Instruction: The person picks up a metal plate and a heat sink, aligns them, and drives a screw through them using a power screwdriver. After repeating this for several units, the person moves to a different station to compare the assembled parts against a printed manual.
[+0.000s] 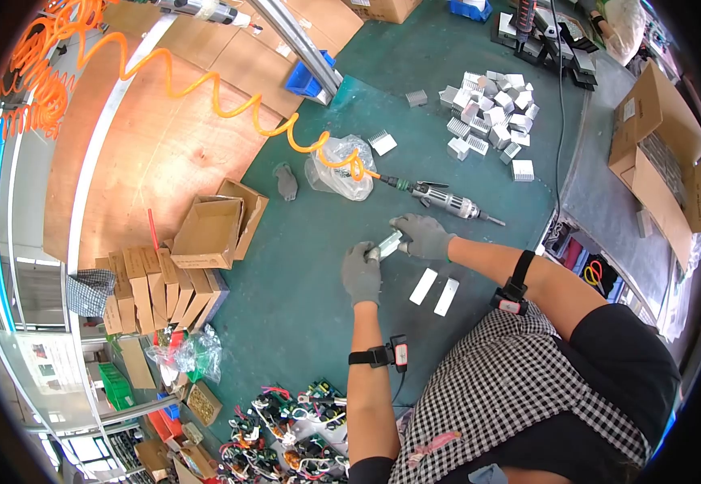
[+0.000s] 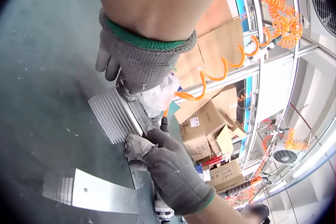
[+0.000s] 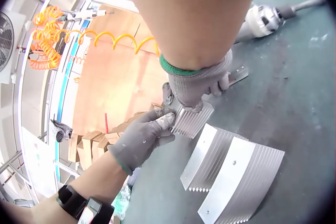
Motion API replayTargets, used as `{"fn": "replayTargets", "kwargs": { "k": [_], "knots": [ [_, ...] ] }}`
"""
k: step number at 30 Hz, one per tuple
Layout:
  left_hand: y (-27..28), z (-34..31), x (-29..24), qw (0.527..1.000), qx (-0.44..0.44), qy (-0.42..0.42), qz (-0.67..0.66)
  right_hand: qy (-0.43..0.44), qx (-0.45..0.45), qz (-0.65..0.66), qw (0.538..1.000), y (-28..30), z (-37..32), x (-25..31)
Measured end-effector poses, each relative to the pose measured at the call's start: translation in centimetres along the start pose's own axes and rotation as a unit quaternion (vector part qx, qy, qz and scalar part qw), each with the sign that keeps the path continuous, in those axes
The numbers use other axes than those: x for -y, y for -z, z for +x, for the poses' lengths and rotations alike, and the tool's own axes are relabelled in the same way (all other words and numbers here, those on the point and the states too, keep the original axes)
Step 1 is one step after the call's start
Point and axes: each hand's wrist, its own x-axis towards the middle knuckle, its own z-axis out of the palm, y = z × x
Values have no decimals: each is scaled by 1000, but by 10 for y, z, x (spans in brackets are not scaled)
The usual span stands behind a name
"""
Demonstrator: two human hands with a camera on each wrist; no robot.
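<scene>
A finned metal block (image 1: 389, 244) (image 2: 114, 115) (image 3: 193, 121) is between two gloved hands over the green table. The left hand (image 1: 362, 274) (image 2: 139, 61) (image 3: 140, 139) pinches one end of it with thumb and fingers. At its other end the right hand (image 1: 421, 235) (image 2: 176, 171) (image 3: 197, 85) grips with curled fingers. A narrow metal strip (image 3: 239, 75) sticks out beside the right fingers; how it is held is partly hidden. Two more finned blocks, one (image 1: 424, 285) (image 3: 206, 157) next to the other (image 1: 446, 296) (image 3: 239, 182), lie apart near the person's body, flat faces visible.
A powered driver (image 1: 451, 202) on an orange coiled hose lies beyond the hands, near a plastic bag (image 1: 342, 168). Many finned blocks (image 1: 491, 113) are piled farther back. Cardboard boxes (image 1: 205, 230) stand left, another box (image 1: 661, 145) right. Wired parts (image 1: 286, 440) lie at the near left.
</scene>
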Motion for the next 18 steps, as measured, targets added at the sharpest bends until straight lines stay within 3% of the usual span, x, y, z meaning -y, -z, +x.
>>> {"fn": "replayTargets", "kwargs": {
  "k": [5, 11, 14, 18],
  "knots": [
    [-7, 3, 1, 1000, -3, -24, -13, -7, 1, -12, 1000, 3, -2, 4],
    [0, -3, -4, 998, 9, 30, -52, 6, 1, -23, 1000, -3, 2, -3],
    [-3, -2, -1, 1000, -7, 4, -14, -5, 7, -19, 1000, -1, 3, 1],
    [0, -4, -10, 1000, 8, 30, -3, -27, 21, -18, 999, -1, 3, 0]
  ]
}}
